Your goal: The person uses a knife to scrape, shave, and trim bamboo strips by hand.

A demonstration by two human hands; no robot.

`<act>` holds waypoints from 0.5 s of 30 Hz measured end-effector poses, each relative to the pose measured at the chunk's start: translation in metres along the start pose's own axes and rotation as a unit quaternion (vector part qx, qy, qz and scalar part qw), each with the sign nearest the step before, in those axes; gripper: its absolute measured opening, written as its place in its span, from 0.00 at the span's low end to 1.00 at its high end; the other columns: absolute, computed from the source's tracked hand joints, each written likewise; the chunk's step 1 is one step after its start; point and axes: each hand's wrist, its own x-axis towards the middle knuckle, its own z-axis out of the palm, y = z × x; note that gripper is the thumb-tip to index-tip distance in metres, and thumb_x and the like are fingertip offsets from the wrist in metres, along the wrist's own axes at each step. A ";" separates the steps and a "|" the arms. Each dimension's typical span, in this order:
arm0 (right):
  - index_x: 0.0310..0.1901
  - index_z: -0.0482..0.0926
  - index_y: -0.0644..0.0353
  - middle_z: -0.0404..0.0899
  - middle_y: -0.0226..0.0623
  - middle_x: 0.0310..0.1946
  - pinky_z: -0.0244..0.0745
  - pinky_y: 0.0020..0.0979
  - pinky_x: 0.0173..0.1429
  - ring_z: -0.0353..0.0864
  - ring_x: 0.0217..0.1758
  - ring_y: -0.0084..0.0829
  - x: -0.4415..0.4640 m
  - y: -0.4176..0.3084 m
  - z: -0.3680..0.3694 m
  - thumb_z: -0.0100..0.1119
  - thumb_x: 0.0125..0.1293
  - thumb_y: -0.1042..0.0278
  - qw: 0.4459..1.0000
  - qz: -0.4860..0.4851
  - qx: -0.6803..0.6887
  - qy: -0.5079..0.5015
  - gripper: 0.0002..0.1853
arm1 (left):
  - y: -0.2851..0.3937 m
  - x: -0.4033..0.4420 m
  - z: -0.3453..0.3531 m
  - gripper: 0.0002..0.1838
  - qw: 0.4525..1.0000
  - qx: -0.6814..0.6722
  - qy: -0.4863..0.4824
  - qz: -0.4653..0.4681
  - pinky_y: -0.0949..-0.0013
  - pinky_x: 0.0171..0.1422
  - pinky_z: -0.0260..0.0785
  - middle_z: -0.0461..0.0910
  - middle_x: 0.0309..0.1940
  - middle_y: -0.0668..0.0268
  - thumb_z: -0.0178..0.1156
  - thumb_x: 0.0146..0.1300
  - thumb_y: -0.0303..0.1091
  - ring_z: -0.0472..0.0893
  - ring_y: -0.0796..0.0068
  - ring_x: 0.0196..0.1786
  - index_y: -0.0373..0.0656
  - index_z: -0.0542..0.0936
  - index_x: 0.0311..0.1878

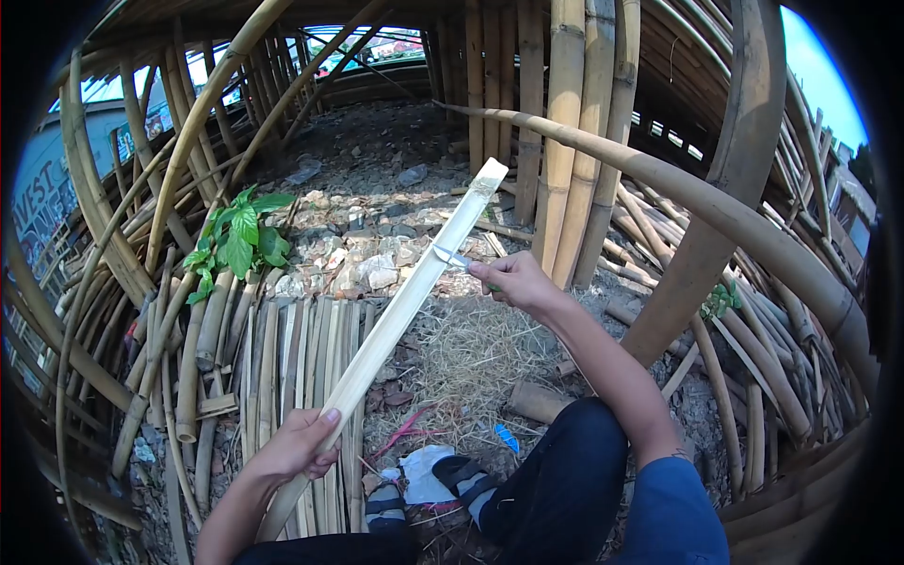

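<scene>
A long split bamboo strip (400, 315) slants from the lower left up to the centre, its pale inner face showing. My left hand (299, 447) is closed round its lower part. My right hand (518, 281), fingers wrapped round a knife's handle, is beside the strip's upper half. The knife's short blade (450, 256) points left and lies against the pale face. Most of the handle is hidden in my fingers.
Split bamboo slats (306, 348) lie in a row at the lower left. Thick upright poles (565, 141) stand behind, and a curved pole (659, 174) crosses the right side. Wood shavings (480, 363) cover the ground near my sandalled feet. A leafy plant (242, 233) grows at the left.
</scene>
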 end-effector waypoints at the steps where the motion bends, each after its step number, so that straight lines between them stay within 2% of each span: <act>1: 0.23 0.81 0.63 0.69 0.25 0.14 0.51 0.24 0.21 0.61 0.16 0.16 0.002 0.001 -0.003 0.67 0.67 0.45 1.000 0.001 0.001 0.001 0.26 | 0.000 0.000 0.000 0.23 1.000 0.001 0.003 -0.002 0.72 0.18 0.57 0.65 0.14 0.69 0.45 0.80 0.48 0.62 0.79 0.14 0.39 0.70 0.32; 4: 0.24 0.81 0.62 0.69 0.25 0.14 0.50 0.24 0.21 0.60 0.16 0.15 0.008 0.006 -0.011 0.67 0.67 0.45 0.997 -0.002 0.073 0.027 0.26 | 0.000 -0.004 0.001 0.22 1.000 0.000 0.001 -0.017 0.72 0.18 0.57 0.66 0.14 0.69 0.46 0.80 0.48 0.62 0.79 0.14 0.39 0.70 0.33; 6: 0.27 0.84 0.65 0.75 0.29 0.17 0.60 0.23 0.23 0.67 0.19 0.16 0.008 0.008 -0.018 0.69 0.64 0.43 0.999 0.028 0.033 0.028 0.27 | -0.005 -0.003 0.000 0.22 1.000 0.000 0.004 -0.019 0.72 0.18 0.56 0.66 0.14 0.68 0.46 0.80 0.47 0.62 0.79 0.14 0.39 0.70 0.34; 8: 0.27 0.84 0.66 0.75 0.29 0.18 0.59 0.23 0.21 0.65 0.18 0.17 0.008 0.010 -0.026 0.68 0.65 0.43 0.999 0.006 0.042 0.008 0.27 | -0.007 -0.004 -0.002 0.21 1.000 0.002 0.010 -0.024 0.72 0.17 0.56 0.66 0.14 0.68 0.46 0.80 0.47 0.62 0.79 0.14 0.39 0.70 0.35; 10: 0.26 0.84 0.66 0.74 0.28 0.17 0.56 0.24 0.20 0.63 0.17 0.16 0.013 0.010 -0.043 0.68 0.65 0.44 0.996 0.029 0.044 0.068 0.27 | -0.007 -0.008 -0.002 0.21 0.999 0.003 0.001 -0.037 0.73 0.17 0.56 0.66 0.14 0.68 0.46 0.80 0.47 0.62 0.79 0.13 0.38 0.71 0.37; 12: 0.25 0.82 0.65 0.72 0.27 0.17 0.53 0.23 0.19 0.61 0.16 0.16 0.015 0.019 -0.043 0.68 0.65 0.43 0.996 0.027 0.062 0.056 0.28 | -0.007 -0.009 -0.002 0.21 0.999 0.012 0.009 -0.045 0.72 0.16 0.55 0.66 0.14 0.68 0.46 0.80 0.47 0.62 0.79 0.13 0.38 0.71 0.36; 14: 0.26 0.79 0.60 0.63 0.21 0.12 0.49 0.23 0.20 0.56 0.14 0.14 0.021 0.037 -0.033 0.63 0.69 0.43 0.996 0.033 0.062 0.055 0.26 | -0.009 -0.007 -0.003 0.21 0.998 0.022 0.018 -0.054 0.72 0.16 0.55 0.66 0.14 0.68 0.46 0.80 0.47 0.62 0.79 0.13 0.37 0.72 0.36; 15: 0.27 0.78 0.60 0.65 0.22 0.14 0.49 0.24 0.20 0.56 0.14 0.14 0.020 0.035 -0.032 0.61 0.71 0.43 0.996 0.023 0.073 0.042 0.26 | -0.011 -0.006 -0.005 0.22 0.998 0.028 0.014 -0.053 0.73 0.16 0.56 0.65 0.14 0.68 0.46 0.79 0.48 0.62 0.79 0.13 0.37 0.72 0.35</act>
